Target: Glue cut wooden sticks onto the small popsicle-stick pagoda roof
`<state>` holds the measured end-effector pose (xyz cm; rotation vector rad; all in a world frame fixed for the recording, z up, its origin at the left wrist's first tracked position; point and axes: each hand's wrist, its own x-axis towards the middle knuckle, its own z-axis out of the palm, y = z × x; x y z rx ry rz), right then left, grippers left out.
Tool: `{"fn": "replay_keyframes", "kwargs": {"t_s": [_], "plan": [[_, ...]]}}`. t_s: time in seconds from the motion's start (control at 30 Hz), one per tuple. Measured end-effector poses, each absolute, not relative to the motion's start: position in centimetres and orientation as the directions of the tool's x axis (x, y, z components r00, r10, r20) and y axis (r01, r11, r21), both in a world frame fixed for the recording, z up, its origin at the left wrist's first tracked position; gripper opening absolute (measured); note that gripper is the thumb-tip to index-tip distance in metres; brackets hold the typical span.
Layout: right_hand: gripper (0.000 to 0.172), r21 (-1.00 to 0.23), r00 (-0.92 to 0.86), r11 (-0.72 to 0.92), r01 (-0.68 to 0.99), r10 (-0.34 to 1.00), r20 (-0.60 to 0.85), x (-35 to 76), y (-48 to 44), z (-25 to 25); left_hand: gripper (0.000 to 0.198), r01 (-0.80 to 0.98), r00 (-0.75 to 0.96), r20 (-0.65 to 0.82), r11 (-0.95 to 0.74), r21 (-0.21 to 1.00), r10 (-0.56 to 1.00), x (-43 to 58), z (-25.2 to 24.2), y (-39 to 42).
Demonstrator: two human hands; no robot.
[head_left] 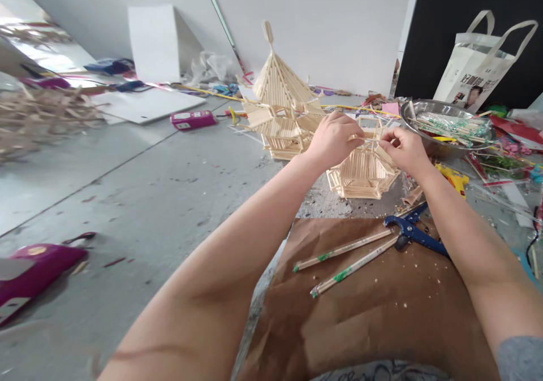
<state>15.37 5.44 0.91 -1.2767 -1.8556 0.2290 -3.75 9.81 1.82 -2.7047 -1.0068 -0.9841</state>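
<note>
A small six-sided frame model built of wooden sticks (362, 174) stands on the floor ahead of me. At its upper edge, my left hand (336, 138) and my right hand (405, 150) face each other with fingers pinched. Between their fingertips runs a thin wooden stick (370, 139), lying level at the model's top; whether it touches the frame I cannot tell. Just left and behind is a taller stick pagoda (282, 104) with a pointed roof. Nearer me, two wrapped pairs of chopsticks (354, 267) and a blue hand cutter (413, 234) lie on brown paper (360, 319).
A metal bowl (449, 150) of wrapped chopsticks stands at right, before a white tote bag (470, 73). A yellow glue gun (455, 178) lies beside my right forearm. Purple boxes (193, 120) and white boards (148, 107) are at left. Scraps litter the floor.
</note>
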Motion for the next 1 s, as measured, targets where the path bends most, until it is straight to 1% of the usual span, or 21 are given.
{"fn": "replay_keyframes", "kwargs": {"t_s": [0.17, 0.27, 0.5, 1.0], "plan": [[0.01, -0.553, -0.124, 0.459, 0.695, 0.834, 0.537, 15.16, 5.53, 0.81, 0.012, 0.627, 0.569, 0.607, -0.77, 0.116, 0.555, -3.77, 1.81, 9.99], [0.014, -0.531, -0.145, 0.475, 0.701, 0.825, 0.546, 15.01, 5.66, 0.69, 0.013, 0.63, 0.565, 0.612, -0.768, 0.114, 0.554, -3.8, 1.68, 10.14], [0.015, -0.486, -0.155, 0.451, 0.749, 0.832, 0.532, 14.89, 5.66, 0.78, 0.013, 0.621, 0.566, 0.621, -0.776, 0.111, 0.542, -3.7, 1.63, 10.18], [0.015, -0.48, -0.159, 0.456, 0.749, 0.828, 0.538, 14.96, 5.68, 0.74, 0.013, 0.645, 0.554, 0.643, -0.761, 0.07, 0.529, -4.31, 1.85, 9.47]]}}
